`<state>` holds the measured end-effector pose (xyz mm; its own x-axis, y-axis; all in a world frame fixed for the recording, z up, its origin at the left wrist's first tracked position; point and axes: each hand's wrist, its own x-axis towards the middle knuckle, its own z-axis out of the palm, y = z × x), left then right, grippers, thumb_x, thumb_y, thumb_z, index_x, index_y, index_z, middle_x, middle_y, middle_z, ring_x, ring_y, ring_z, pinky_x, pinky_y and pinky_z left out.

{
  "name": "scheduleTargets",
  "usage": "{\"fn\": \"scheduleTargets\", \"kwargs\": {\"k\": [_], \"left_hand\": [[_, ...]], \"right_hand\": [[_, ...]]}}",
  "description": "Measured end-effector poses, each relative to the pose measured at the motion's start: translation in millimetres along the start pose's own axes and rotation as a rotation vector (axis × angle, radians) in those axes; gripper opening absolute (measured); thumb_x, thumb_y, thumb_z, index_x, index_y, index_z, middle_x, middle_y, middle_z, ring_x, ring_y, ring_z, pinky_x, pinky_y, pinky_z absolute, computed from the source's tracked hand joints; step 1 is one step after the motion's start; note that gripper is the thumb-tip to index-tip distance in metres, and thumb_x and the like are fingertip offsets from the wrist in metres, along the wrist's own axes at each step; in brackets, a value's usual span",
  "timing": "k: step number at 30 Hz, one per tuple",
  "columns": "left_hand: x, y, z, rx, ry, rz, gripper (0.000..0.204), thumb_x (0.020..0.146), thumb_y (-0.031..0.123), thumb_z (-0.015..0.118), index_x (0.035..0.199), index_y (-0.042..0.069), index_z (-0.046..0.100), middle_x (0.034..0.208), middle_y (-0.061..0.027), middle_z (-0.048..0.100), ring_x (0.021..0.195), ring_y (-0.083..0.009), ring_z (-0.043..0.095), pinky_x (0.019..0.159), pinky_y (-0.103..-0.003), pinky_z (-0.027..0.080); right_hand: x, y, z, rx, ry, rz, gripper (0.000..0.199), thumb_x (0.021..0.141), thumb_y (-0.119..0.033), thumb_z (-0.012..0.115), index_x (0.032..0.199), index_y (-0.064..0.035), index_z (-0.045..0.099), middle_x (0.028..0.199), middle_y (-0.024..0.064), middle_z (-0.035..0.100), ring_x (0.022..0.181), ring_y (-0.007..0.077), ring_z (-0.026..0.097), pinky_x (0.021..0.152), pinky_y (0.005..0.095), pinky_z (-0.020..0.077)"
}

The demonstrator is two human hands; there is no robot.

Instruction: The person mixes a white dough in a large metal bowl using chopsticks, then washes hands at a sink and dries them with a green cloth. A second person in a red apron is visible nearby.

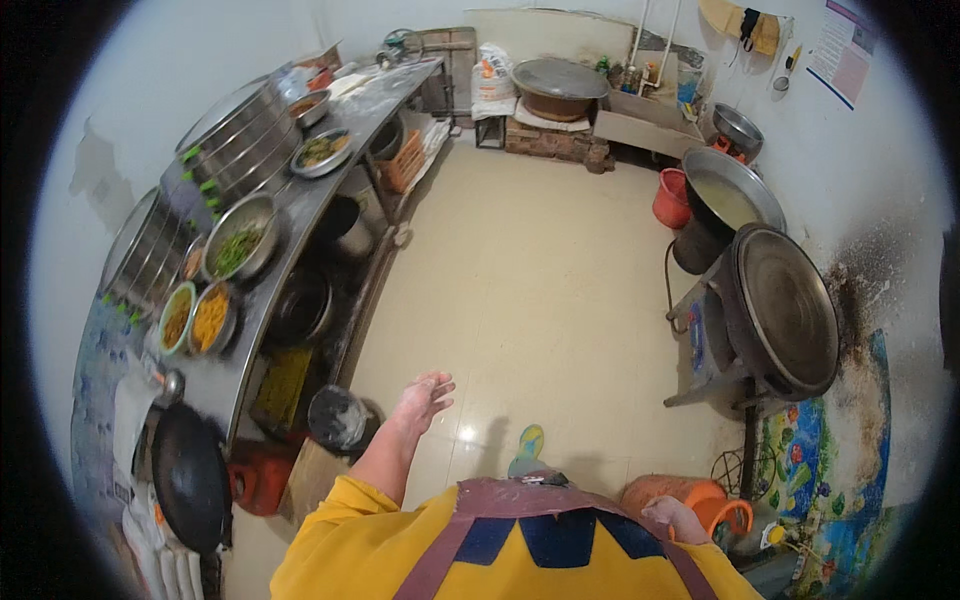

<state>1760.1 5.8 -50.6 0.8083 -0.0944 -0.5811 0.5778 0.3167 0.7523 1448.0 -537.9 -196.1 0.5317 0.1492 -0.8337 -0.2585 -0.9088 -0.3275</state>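
Note:
My left hand [427,398] hangs in front of me over the tiled floor, its fingers loosely stretched and holding nothing. Whitish dust, perhaps flour, lies on its skin. A dark bucket [338,418] with pale residue stands to the left of that arm. Low at my right side is my right hand [677,518], close to an orange gas cylinder [672,490]; its fingers are too unclear to read, and I cannot tell if it touches the cylinder. I wear a yellow top and a brownish apron [515,500]. One yellow-and-blue shoe [527,447] shows below.
Along the left runs a metal worktable [290,205] bearing bowls of food and stacked steamers [240,140]. A black wok [190,478] is nearer. At right stand a round griddle [788,305], a large pan [733,195] and a red bucket [672,198]. A covered basin [560,88] sits at the back.

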Motion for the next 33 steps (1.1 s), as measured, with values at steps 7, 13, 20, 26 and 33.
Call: {"fn": "scheduleTargets", "kwargs": {"k": [7,13,20,26,33], "left_hand": [[119.1,71.2,64.0,-0.034,0.034,-0.046,0.019,0.098,0.021,0.037,0.089,0.010,0.049,0.120,-0.0135,0.055,0.110,-0.0293,0.054,0.086,-0.044,0.046],[250.4,130.7,94.5,0.003,0.130,-0.059,0.026,0.098,0.035,0.041,0.086,0.012,0.049,0.119,-0.0123,0.056,0.103,-0.0255,0.057,0.085,-0.044,0.045],[436.7,224.6,199.7,0.169,0.062,-0.139,0.050,0.096,0.038,0.046,0.127,-0.001,0.044,0.132,-0.0163,0.047,0.121,-0.0266,0.047,0.093,-0.047,0.042],[585.1,320.6,345.9,0.239,-0.197,0.052,0.040,0.097,0.022,0.043,0.127,-0.004,0.039,0.137,-0.0198,0.040,0.126,-0.0349,0.041,0.098,-0.052,0.040],[729.6,359.6,482.2,0.175,-0.155,-0.034,0.010,0.091,0.012,0.052,0.100,0.014,0.053,0.104,-0.0011,0.056,0.103,-0.0225,0.055,0.085,-0.044,0.047]], "right_hand": [[91.8,-93.8,-299.6,-0.178,0.457,-0.188,0.037,0.083,-0.035,0.054,0.107,-0.0085,0.064,0.104,0.0185,0.063,0.098,0.0344,0.059,0.084,0.0418,0.0476],[205.1,-143.0,-504.8,-0.017,0.529,-0.204,0.030,0.085,-0.028,0.051,0.104,-0.0082,0.063,0.104,0.0156,0.064,0.100,0.0334,0.059,0.085,0.0430,0.0465],[289.7,-47.7,-566.2,0.032,0.367,-0.018,0.037,0.087,-0.032,0.049,0.112,-0.0076,0.062,0.112,0.0173,0.062,0.106,0.0335,0.057,0.091,0.0432,0.0443],[277.9,17.3,-613.8,0.370,0.071,0.347,0.039,0.089,-0.036,0.047,0.113,-0.0093,0.064,0.113,0.0148,0.063,0.104,0.0314,0.059,0.090,0.0417,0.0457],[364.5,66.0,-823.8,0.120,0.237,0.163,0.039,0.089,-0.037,0.048,0.108,-0.0077,0.065,0.106,0.0145,0.065,0.100,0.0313,0.060,0.085,0.0420,0.0475]]}}
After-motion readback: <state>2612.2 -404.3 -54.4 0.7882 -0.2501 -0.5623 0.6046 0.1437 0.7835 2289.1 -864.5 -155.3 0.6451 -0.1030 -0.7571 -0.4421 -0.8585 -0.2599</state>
